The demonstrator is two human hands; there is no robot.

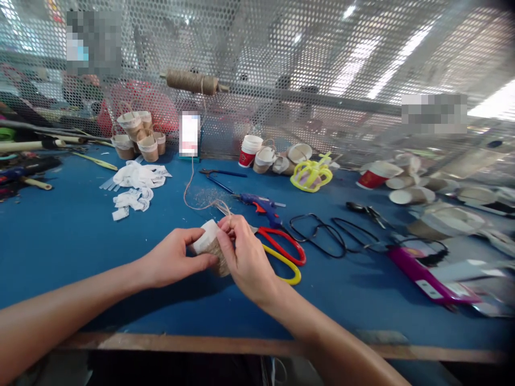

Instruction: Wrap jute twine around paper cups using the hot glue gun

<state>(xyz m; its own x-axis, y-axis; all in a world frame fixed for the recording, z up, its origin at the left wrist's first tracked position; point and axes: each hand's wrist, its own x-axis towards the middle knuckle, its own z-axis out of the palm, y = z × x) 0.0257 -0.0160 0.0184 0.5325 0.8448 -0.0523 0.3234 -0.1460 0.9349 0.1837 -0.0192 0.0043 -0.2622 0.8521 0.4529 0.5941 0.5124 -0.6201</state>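
Observation:
A small paper cup (208, 236), white at one end and wound with brown twine at the other, lies tilted between my hands above the table. My left hand (174, 257) grips it from the left with thumb and fingers. On the other side, my right hand (246, 256) is closed at the cup's edge, its fingertips pinching the twine (200, 208). That strand runs back over the table and up toward a twine spool (192, 82). Scissors (284, 245) with red and yellow handles lie partly behind my right hand.
Beyond my hands are a blue glue gun (263, 205) and blue pliers (223, 173). Twine-wrapped cups (148, 147) and white paper scraps (139, 177) sit at the left back. A black cable (322, 236), a purple box (426, 276) and more cups (378, 174) occupy the right.

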